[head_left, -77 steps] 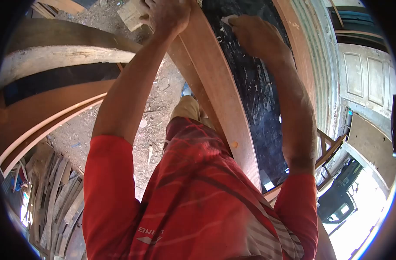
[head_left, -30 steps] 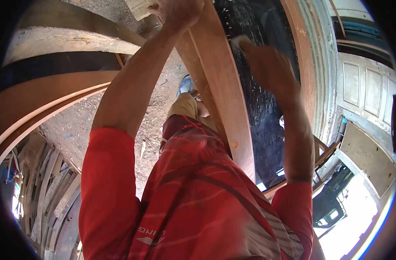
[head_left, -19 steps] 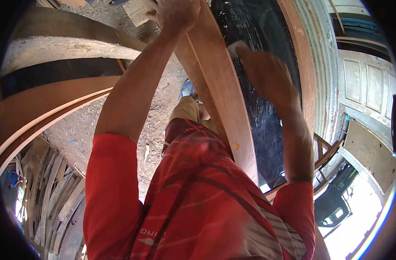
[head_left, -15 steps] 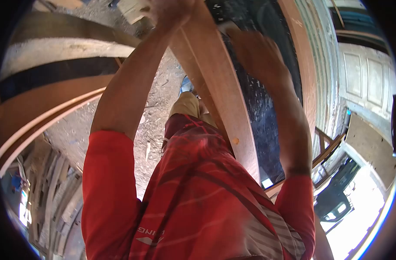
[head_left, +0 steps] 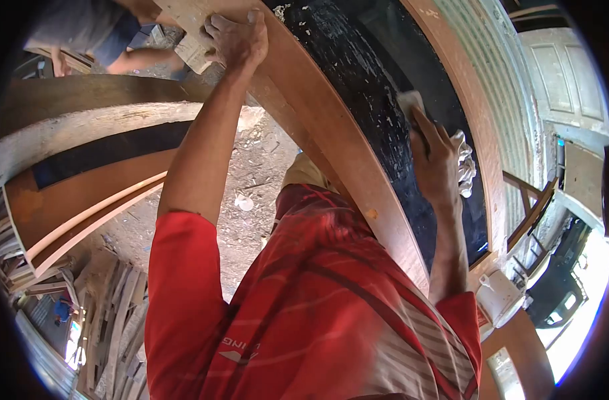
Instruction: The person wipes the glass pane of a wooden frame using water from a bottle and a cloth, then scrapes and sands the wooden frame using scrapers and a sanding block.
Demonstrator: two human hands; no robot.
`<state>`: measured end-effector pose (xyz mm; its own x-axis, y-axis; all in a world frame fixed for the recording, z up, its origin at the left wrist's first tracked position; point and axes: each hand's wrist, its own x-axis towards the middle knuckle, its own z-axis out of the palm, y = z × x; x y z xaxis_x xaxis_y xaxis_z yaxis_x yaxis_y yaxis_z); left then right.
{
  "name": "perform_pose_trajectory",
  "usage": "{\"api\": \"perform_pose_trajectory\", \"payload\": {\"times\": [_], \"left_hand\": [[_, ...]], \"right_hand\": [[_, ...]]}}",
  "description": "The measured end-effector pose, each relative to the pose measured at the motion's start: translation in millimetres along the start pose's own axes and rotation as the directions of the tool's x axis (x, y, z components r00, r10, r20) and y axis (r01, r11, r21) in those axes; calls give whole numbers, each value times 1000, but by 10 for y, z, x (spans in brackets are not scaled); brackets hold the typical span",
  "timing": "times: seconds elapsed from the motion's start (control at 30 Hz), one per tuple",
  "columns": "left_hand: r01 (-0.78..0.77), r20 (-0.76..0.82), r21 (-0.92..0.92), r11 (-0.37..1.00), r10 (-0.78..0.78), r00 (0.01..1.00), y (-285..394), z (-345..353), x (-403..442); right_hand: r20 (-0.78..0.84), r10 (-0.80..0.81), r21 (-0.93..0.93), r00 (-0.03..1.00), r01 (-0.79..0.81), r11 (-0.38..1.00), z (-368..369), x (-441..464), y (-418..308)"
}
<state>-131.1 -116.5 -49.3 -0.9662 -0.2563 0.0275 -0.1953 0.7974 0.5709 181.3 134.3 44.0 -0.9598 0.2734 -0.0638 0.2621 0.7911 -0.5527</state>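
A long wooden frame (head_left: 344,127) with a black inset panel (head_left: 348,57) lies in front of me; pale flecks and streaks mark the panel. My left hand (head_left: 239,41) is on the frame's left side, its fingers curled over the wood. Over the panel, my right hand (head_left: 436,160) pinches a small pale flat pad (head_left: 411,105) that touches the black surface. A crumpled white cloth (head_left: 464,165) lies against the outer side of that hand; whether the hand holds it too, I cannot tell.
Another person (head_left: 108,37) is at upper left, beside curved boards (head_left: 91,160). Old planks (head_left: 114,320) are piled at lower left. Corrugated sheet (head_left: 498,87) borders the frame's right side. A white container (head_left: 499,297) stands at lower right. Shavings litter the ground (head_left: 251,193).
My right hand has moved down the panel towards me with the pale pad. The white cloth and the other person have come into view. My left hand stays on the frame as the view shifts.
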Motion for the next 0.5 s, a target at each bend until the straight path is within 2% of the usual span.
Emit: {"api": "perform_pose_trajectory", "payload": {"times": [0.17,0.3,0.4,0.5], "left_hand": [[5,12,87,996,-6,1000,-43,64,54],[29,18,118,993,-32,999,-13,45,62],[-39,13,13,999,39,999,-212,162,221],[-146,61,78,986,141,988,-298,147,216]], "right_hand": [[-47,166,69,985,-163,984,107,-978,226],[-162,237,169,958,-210,963,132,-1354,163],[-60,220,54,974,-217,975,101,-1509,237],[-186,228,137,956,-204,969,46,-1559,225]]}}
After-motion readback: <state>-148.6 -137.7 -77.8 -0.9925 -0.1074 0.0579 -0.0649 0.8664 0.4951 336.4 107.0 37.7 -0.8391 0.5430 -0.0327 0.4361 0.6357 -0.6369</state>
